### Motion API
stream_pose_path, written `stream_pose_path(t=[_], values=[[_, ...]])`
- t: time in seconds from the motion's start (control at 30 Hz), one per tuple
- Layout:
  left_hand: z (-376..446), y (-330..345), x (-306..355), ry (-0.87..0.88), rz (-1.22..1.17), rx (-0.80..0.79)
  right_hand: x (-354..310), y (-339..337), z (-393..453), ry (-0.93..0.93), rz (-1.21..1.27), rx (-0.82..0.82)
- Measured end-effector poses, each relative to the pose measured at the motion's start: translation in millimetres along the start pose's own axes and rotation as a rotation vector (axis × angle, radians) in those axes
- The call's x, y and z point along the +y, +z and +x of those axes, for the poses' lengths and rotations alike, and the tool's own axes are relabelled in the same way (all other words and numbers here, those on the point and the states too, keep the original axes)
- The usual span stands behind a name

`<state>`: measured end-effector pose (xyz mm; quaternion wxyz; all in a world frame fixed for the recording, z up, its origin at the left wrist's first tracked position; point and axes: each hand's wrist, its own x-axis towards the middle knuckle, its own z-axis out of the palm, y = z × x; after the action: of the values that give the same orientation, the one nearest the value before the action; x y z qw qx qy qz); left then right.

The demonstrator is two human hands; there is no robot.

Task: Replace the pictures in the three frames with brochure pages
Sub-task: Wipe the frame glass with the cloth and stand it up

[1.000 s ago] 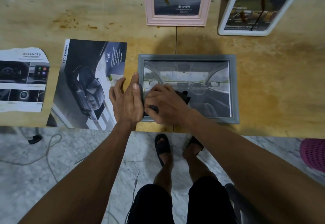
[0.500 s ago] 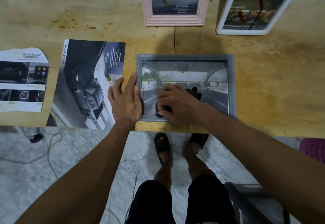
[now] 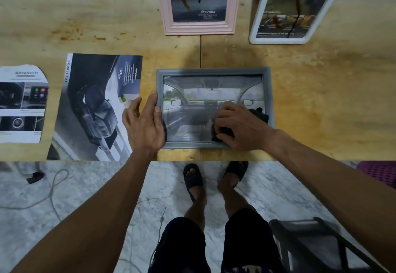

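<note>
Wooden table (image 3: 321,92) — grey frame (image 3: 214,72) between both hands' fingers (image 3: 153,103).

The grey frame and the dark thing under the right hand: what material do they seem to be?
Grey frame: probably painted wood or plastic; matte, with a moulded ridge. Its front pane shows faint glare, so glass or clear plastic. Dark thing: likely a soft cloth, bunched and crumpled under the right hand.

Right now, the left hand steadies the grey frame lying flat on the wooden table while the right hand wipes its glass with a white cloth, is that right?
Not quite: the cloth is black, not white, as the head view shows. The rest holds: the left hand steadies the grey frame lying flat on the wooden table, and the right hand presses the cloth on its glass.
</note>
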<state>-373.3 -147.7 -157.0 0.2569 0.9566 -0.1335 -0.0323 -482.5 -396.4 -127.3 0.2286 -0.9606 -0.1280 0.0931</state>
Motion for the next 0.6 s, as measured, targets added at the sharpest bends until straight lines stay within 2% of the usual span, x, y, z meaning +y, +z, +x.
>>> stream_pose_path(t=[0.37,0.5,0.6], values=[[0,3,-3,0.013,0.016,0.012,11,-23,-45,0.091,-0.083,0.011],[0,3,-2,0.009,0.014,0.011,16,-30,-57,0.137,-0.149,-0.055],[0,2,-1,0.0,0.007,0.005,14,-39,-48,0.327,0.11,0.07]])
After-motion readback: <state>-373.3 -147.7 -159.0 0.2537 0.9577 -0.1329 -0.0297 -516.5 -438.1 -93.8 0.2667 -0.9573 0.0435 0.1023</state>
